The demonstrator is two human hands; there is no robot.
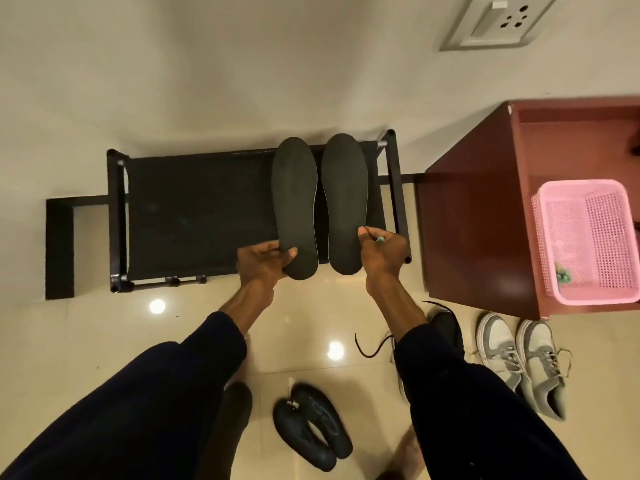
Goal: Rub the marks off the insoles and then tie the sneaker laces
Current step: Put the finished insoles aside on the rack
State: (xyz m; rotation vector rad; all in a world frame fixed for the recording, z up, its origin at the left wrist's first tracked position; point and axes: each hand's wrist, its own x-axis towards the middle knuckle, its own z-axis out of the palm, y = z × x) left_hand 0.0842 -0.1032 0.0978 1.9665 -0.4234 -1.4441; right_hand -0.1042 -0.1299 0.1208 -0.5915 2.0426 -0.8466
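Pink basket (581, 184), maroon cabinet (467, 220), black rack (194, 209)

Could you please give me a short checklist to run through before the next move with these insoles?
1. Left hand grips the left insole at its heel end: ok.
2. Right hand pinches the right insole at its heel end: ok.
3. Rubbing tool to hand: cannot tell; the right hand also holds a small green item, too small to identify.
4. Marks located on the insoles: cannot tell; both faces look evenly dark.
5. Black sneaker tied: not ok; a loose end trails on the floor.
6. Grey sneakers tied: cannot tell.
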